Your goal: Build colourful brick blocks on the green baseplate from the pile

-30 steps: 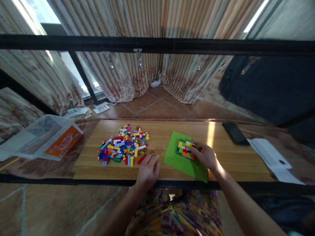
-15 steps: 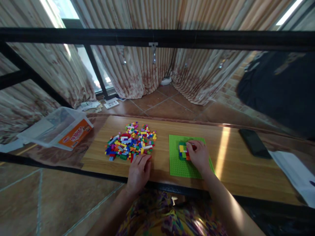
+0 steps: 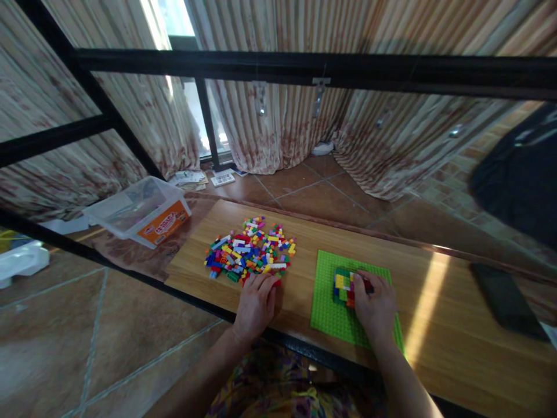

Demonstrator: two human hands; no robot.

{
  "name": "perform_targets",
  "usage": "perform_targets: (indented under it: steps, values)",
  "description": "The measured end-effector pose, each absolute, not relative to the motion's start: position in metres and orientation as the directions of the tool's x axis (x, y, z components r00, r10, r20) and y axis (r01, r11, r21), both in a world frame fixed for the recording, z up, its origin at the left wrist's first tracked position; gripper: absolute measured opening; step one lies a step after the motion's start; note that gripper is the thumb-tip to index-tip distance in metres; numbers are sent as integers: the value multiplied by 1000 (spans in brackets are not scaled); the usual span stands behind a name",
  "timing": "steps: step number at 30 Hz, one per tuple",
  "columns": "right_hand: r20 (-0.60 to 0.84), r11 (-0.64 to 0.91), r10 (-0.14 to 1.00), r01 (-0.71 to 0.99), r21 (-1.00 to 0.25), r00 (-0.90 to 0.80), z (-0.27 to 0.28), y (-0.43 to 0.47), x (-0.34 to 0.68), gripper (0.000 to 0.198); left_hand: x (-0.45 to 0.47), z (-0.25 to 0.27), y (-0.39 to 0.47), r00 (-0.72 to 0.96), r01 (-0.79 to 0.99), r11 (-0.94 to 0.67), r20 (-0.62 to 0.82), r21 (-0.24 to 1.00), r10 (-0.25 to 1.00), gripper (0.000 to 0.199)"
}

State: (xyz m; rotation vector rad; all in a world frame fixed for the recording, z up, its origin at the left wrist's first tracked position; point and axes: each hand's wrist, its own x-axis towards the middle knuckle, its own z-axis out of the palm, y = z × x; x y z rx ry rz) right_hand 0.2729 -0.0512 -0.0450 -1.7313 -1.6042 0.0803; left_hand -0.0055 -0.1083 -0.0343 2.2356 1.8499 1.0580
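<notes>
On the green baseplate (image 3: 324,310) sits a small block of toy bricks (image 3: 342,285) in yellow, white, green, blue and red. My right hand (image 3: 376,307) is closed on the right side of that block, its thumb and fingers hiding part of it. At the near edge of a pile of loose toy bricks (image 3: 248,252) rests my left hand (image 3: 256,305), with its fingers curled. A red brick (image 3: 277,283) shows at the fingertips of the left hand, partly covered.
Left of the pile stands a clear plastic box (image 3: 130,212) with an orange label. A dark phone (image 3: 507,299) lies on the wooden table (image 3: 300,232) at the right. Beyond the table runs a black metal bar (image 3: 278,64), with curtains (image 3: 278,128) behind it.
My view has turned left, so the table appears shifted to the right and tilted. Both hands keep their places, the right at the brick block and the left by the pile.
</notes>
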Motion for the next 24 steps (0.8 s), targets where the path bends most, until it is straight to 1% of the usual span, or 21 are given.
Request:
perform_targets:
  steps: [6,10,12,14,17,20,24]
  values:
    - [430,81,879,823,-563,208,-45,-51,272,38,-20,-26,-95,4,862,-259,506,436,863,22]
    - [424,69,878,821,-567,220,-45,-51,272,39,-29,-12,-63,-4,888,-236,520,394,854,22]
    - [421,71,881,816,-573,218,-46,-51,273,38,-30,-6,-40,5,908,-204,479,365,878,26]
    - [417,71,883,815,-576,218,-46,-51,273,39,-28,-2,-19,36,937,-175,417,302,908,28]
    - [413,62,883,814,-578,225,-46,-51,272,39,-24,-1,4,69,967,-143,321,211,945,24]
    - [419,53,875,810,-583,244,-46,-51,270,37,-21,-2,13,77,984,-116,261,136,962,22]
    - [424,54,867,795,-605,264,-45,-50,268,35,-20,0,13,78,995,-90,189,54,979,25]
